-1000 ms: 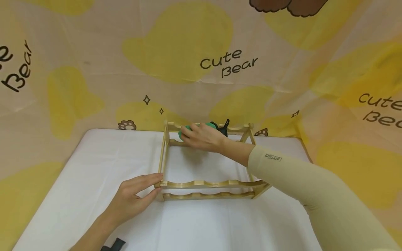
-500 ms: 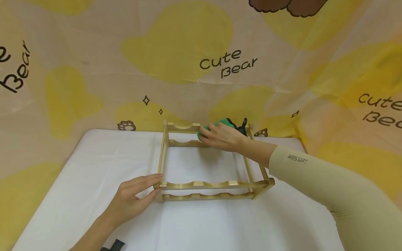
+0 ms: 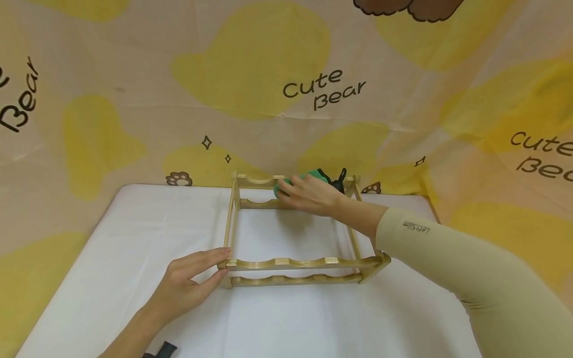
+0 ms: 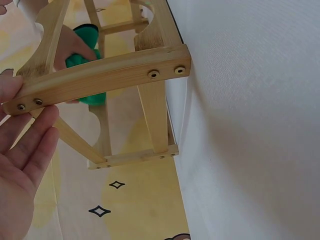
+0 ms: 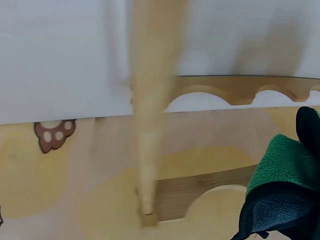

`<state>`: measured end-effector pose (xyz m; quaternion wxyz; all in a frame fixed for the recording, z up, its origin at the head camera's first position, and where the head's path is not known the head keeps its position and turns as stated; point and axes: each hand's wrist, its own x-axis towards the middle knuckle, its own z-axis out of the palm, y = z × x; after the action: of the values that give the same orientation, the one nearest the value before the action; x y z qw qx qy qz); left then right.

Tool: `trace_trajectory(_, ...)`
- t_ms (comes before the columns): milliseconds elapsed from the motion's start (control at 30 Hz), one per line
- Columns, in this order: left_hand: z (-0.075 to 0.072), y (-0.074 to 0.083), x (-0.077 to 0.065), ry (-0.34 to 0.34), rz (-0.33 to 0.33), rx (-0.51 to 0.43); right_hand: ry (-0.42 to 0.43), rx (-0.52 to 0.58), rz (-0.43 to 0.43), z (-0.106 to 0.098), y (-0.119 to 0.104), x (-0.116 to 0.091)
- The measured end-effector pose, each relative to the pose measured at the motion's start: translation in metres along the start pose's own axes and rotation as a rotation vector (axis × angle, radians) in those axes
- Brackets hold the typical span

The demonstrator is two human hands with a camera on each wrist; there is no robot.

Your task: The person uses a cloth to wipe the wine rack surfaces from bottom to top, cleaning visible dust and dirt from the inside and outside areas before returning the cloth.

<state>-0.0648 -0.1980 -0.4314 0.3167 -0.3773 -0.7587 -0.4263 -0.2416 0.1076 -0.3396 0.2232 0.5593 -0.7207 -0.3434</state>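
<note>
A light wooden rack (image 3: pixel 282 264) with scalloped rails stands on the white-covered table. My left hand (image 3: pixel 185 281) grips its front left upper corner, thumb and fingers on either side of the wood, as the left wrist view also shows. My right hand (image 3: pixel 311 195) holds a green cloth (image 3: pixel 319 174) with black edging against the rack's back upper rail. In the right wrist view the bunched green cloth (image 5: pixel 282 165) hangs by that scalloped rail (image 5: pixel 175 195); the hand is out of sight there. The left wrist view shows the cloth (image 4: pixel 88 35) folded over the rail.
A yellow-and-beige printed curtain (image 3: pixel 250 59) rises right behind the table's back edge. The white tabletop (image 3: pixel 134 228) spreads around the rack. A dark strap-like piece (image 3: pixel 166 349) lies at the bottom left, partly out of frame.
My right hand slid the cloth to the right along the back rail, then a little back to the left. The left hand and the rack stay in place.
</note>
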Motion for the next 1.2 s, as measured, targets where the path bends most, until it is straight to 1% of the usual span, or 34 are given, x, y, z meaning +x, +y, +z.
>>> trace_trajectory(367,0.0,-0.001,-0.001,0.003,0.001,-0.007,0.064,0.022,0.035,-0.011,-0.011,0.041)
trace_trajectory(467,0.0,-0.001,-0.001,0.004,0.004,-0.005,0.068,0.004,0.042,-0.014,-0.011,0.048)
trace_trajectory(567,0.0,-0.001,0.0,0.005,0.011,-0.003,0.06,-0.001,0.044,-0.015,-0.01,0.05)
trace_trajectory(733,0.001,-0.001,-0.001,0.005,0.013,-0.001,0.035,0.009,0.035,-0.013,-0.011,0.042)
trace_trajectory(1000,0.002,0.0,-0.001,-0.001,0.004,-0.014,0.006,-0.021,0.019,-0.009,-0.002,0.008)
trace_trajectory(1200,0.001,0.001,0.0,-0.002,-0.005,-0.01,-0.035,-0.004,0.024,-0.004,0.005,-0.014)
